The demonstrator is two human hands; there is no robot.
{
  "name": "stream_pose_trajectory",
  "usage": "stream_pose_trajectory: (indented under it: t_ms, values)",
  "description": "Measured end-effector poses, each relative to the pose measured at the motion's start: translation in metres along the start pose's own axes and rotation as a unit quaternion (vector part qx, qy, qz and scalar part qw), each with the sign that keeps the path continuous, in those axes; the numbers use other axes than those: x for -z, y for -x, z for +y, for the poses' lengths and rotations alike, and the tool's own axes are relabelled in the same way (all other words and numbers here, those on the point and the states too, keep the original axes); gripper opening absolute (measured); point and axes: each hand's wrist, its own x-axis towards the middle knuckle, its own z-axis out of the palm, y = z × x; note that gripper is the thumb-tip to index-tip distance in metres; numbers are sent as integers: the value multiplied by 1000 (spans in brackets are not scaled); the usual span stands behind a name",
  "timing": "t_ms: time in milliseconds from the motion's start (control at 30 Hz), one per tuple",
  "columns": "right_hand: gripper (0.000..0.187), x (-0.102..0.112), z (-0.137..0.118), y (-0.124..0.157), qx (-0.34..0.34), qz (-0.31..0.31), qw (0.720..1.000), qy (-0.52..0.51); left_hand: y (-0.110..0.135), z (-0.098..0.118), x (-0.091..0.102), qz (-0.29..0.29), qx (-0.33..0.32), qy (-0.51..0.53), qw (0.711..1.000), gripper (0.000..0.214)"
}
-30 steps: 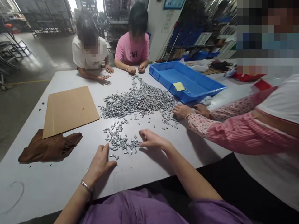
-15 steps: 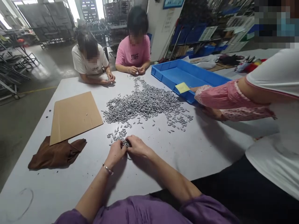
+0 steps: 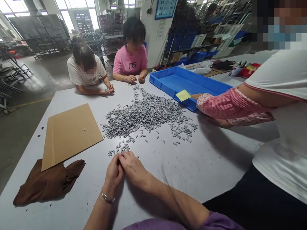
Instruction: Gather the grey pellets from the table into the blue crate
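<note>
Small silver-grey, pointed oval pieces (image 3: pixel 146 111) lie heaped across the middle of the white table (image 3: pixel 168 179). A small loose group of the same pieces (image 3: pixel 125 148) lies just beyond my fingertips. My left hand (image 3: pixel 114 171), with a silver bangle at the wrist, is closed, its fingers curled inward. My right hand (image 3: pixel 134 167) meets it, fingers bent over the left fingertips. Whatever is between the hands is hidden. A single silver piece (image 3: pixel 137 156) shows at the far edge of my right hand; whether it is held, I cannot tell.
A cardboard sheet (image 3: pixel 72 135) lies at left, partly over a brown cloth (image 3: pixel 50 183). At right a person's hand (image 3: pixel 196 96) in a pink sleeve touches a blue tray (image 3: pixel 187 80) and a yellow note (image 3: pixel 183 95). Two people (image 3: pixel 130 59) handle pieces at the far edge.
The view has tilted up, so the table sits lower in it. My hands have closed together; the pieces seen between them before are now covered. The far person in pink has parted their hands.
</note>
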Motion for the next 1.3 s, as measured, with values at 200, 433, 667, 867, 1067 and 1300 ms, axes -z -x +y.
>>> stream_pose_trajectory:
  t_ms: [200,433,667,867,1067,1300]
  values:
    - [28,4,31,8,7,99,981,-165,1,8,3,10,78,114,990,17]
    - [20,0,75,32,-122,106,965,-205,8,9,13,-2,130,238,962,31]
    - [19,-11,81,37,-139,98,967,-189,7,9,19,-8,121,254,960,40]
    - [20,-11,82,37,-123,98,971,-178,10,9,19,-16,119,263,957,38]
    - [18,-11,82,37,-115,127,968,-184,10,10,18,-14,115,261,958,37]
    - [29,-1,32,21,18,155,961,-230,14,7,12,-30,120,259,958,38]
